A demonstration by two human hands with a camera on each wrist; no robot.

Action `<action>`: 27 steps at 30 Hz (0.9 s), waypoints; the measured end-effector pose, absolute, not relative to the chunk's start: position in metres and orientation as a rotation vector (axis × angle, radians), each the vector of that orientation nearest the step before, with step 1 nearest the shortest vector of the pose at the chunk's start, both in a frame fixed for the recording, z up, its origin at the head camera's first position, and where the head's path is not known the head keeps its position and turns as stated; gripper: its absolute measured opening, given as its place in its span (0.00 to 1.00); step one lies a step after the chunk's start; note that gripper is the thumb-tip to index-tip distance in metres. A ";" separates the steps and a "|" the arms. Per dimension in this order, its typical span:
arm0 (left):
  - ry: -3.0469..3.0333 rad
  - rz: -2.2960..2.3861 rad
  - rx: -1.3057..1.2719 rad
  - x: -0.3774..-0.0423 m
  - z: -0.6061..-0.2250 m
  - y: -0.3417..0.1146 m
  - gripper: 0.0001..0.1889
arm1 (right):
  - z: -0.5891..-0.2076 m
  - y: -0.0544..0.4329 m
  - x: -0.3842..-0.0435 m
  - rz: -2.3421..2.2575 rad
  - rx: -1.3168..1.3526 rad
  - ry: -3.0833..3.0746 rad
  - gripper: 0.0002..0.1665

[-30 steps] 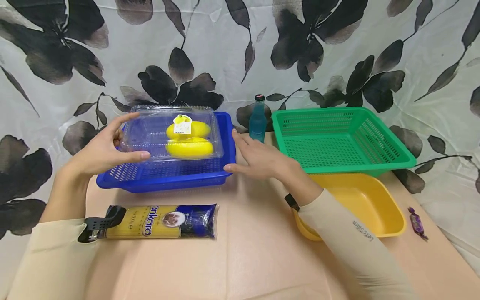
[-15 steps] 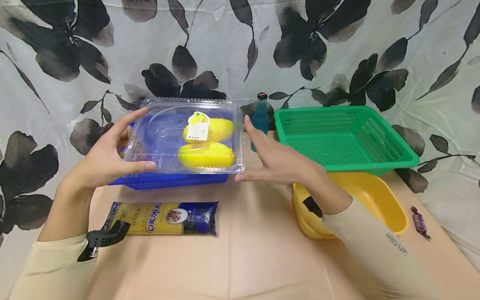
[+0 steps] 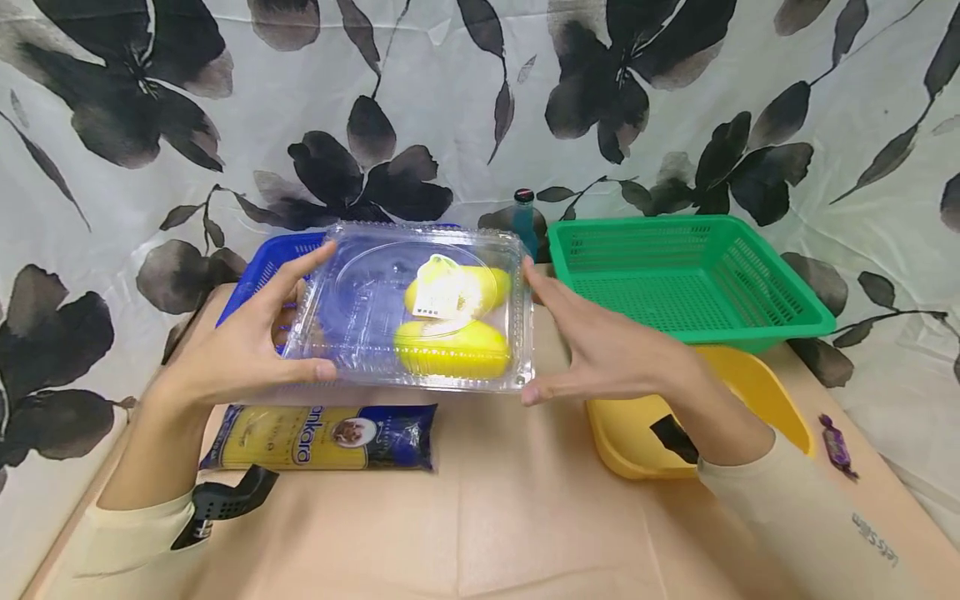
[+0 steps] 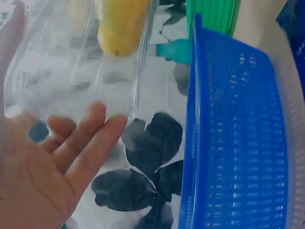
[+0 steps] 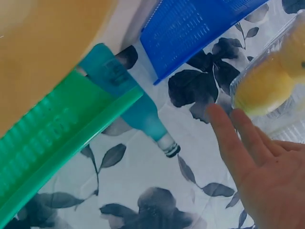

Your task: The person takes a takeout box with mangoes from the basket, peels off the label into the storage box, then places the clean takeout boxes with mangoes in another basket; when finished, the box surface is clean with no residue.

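Observation:
A clear plastic clamshell container, held above the table between both hands, has two oblong yellow fruits in its right half and a label on its lid. My left hand grips its left end, thumb at the front corner and fingers toward the back. At the right end my right hand holds it, with the thumb by the front corner and extended fingers along the side. Behind and partly hidden by the container is a blue basket. In the left wrist view the left fingers touch the clear plastic.
A pasta packet lies in front of the blue basket. To the right stand a green basket and a yellow tub, partly behind the right arm. A blue bottle stands at the back; a purple-wrapped candy lies far right.
The container has come up out of the blue basket and moved right and toward me. My right hand, earlier apart from it at the basket's edge, now holds its right end.

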State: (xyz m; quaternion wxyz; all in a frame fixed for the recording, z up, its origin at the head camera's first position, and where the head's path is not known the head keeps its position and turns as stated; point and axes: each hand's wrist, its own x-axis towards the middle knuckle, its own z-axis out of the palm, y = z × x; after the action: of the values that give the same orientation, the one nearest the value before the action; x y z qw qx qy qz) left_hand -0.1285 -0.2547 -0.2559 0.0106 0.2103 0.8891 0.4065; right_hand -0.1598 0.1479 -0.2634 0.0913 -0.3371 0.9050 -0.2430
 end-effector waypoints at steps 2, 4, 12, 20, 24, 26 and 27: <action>2.661 1.332 0.729 -0.126 -0.259 -0.254 0.58 | -0.262 0.152 -0.156 -0.721 -1.017 2.701 0.77; 2.578 1.364 0.792 -0.123 -0.261 -0.253 0.56 | -0.260 0.156 -0.151 -0.714 -1.015 2.715 0.74; 2.441 1.385 0.889 -0.112 -0.276 -0.243 0.66 | -0.264 0.179 -0.131 -0.661 -0.990 2.744 0.71; 2.434 1.298 0.862 -0.111 -0.288 -0.218 0.71 | -0.273 0.207 -0.129 -0.681 -0.959 2.701 0.70; 2.447 1.254 0.889 -0.111 -0.289 -0.210 0.72 | -0.281 0.219 -0.129 -0.662 -0.976 2.696 0.71; 2.463 1.226 0.875 -0.110 -0.289 -0.207 0.72 | -0.284 0.223 -0.129 -0.657 -0.980 2.697 0.71; 2.474 1.212 0.866 -0.110 -0.289 -0.206 0.72 | -0.286 0.224 -0.129 -0.664 -0.977 2.696 0.71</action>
State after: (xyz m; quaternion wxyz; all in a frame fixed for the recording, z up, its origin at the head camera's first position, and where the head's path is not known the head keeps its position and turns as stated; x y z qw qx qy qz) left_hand -0.1099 -0.2060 -0.2890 0.1265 0.2976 0.8498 0.4163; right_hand -0.1291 0.2242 -0.2861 0.0988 -0.3303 0.9115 -0.2246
